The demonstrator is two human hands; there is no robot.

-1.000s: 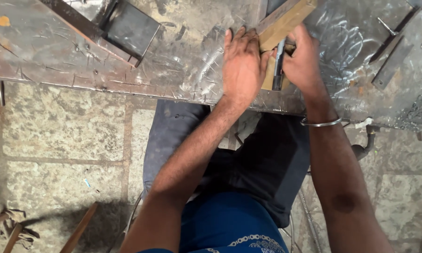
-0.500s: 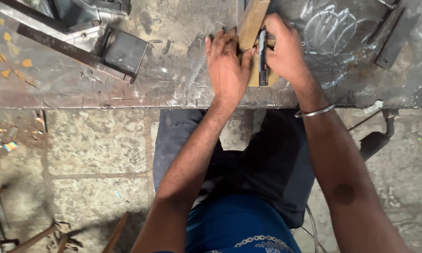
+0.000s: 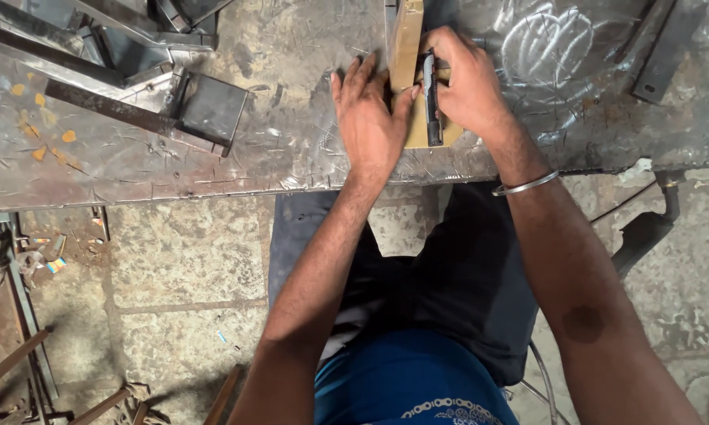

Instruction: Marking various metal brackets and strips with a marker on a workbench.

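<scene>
Pressing flat, left hand should steady the tan wooden block at the surface's near edge while right hand fingers grip the dark ribbed metal rod firmly

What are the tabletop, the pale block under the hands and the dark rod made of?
Tabletop: looks like bare steel sheet, grey and shiny, covered in scratches and scorch-like stains.
Block: probably wood, tan, matt, square-edged.
Rod: seemingly dark metal with a ribbed surface, held by the right hand; the exact metal can't be told. The left hand lies flat beside the block.
</scene>
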